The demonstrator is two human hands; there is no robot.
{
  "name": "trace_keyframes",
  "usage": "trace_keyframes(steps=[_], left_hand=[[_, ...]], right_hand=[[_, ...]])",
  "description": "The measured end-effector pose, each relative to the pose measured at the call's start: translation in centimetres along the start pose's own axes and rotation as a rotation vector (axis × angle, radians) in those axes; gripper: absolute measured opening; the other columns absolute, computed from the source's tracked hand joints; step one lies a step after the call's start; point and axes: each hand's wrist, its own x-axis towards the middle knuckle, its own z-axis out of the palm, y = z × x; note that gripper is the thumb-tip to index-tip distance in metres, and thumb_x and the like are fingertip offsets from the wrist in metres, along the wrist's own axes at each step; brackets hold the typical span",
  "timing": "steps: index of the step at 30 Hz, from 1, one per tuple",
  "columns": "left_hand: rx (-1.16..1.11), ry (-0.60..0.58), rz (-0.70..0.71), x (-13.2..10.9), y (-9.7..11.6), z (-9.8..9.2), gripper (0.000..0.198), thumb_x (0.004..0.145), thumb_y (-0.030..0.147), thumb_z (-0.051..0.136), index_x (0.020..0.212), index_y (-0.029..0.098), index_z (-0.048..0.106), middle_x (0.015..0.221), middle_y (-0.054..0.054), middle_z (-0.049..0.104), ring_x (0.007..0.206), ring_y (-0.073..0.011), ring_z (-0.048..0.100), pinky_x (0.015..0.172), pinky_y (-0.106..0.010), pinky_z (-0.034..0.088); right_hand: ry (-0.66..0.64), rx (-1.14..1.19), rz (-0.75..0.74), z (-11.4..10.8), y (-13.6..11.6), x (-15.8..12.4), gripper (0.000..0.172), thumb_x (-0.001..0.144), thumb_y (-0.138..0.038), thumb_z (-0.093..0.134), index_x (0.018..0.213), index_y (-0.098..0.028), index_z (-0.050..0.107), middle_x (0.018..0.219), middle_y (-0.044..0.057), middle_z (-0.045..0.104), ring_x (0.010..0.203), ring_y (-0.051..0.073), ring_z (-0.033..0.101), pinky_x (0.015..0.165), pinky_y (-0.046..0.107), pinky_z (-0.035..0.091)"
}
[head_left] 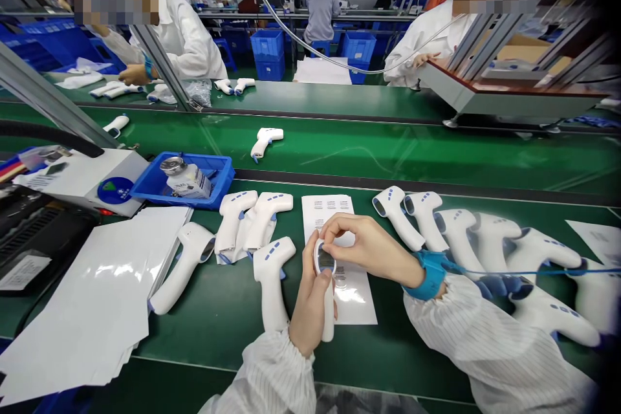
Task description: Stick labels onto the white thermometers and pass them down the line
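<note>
My left hand [309,310] is closed round a white infrared thermometer [328,314], its dark display facing me and its handle pointing down. At the display's upper edge, the fingers of my right hand [371,247] are pinched together; whatever is between them is too small to make out. A blue wrist strap [429,275] with a blue cord circles my right wrist. Beneath the held thermometer lies a printed sheet [356,301]. Another white thermometer [272,272] rests just left of my left hand.
Several thermometers [456,229] lie at right, partly under my right sleeve. Left are a stack of white sheets [97,278] and a blue tray [220,184] holding a metal-topped bottle [187,178]. A thermometer [266,141] lies on the green conveyor [388,149]. Co-workers sit beyond.
</note>
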Motion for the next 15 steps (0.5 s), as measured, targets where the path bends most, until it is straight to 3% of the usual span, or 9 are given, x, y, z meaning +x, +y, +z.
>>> trace_keyframes(steps=[9,15], left_hand=[[-0.027,0.001,-0.015,0.02,0.21,0.19,0.062,0.093,0.033,0.038,0.15,0.028,0.013,0.064,0.005,0.048,0.043,-0.0087,0.039,0.043,-0.02,0.038],[0.014,0.023,-0.021,0.13,0.04,0.23,0.059,0.096,0.043,0.034,0.149,0.028,0.015,0.059,0.006,0.047,0.041,-0.0091,0.038,0.041,-0.02,0.038]], right_hand=[[-0.013,-0.003,-0.026,-0.26,0.13,0.16,0.011,0.076,-0.009,0.061,0.074,-0.02,0.063,0.088,0.001,0.069,0.084,0.016,0.065,0.08,0.03,0.05],[-0.01,-0.025,-0.012,-0.19,0.08,0.19,0.012,0.076,-0.008,0.061,0.072,-0.02,0.063,0.089,0.001,0.069,0.084,0.016,0.063,0.08,0.03,0.05]])
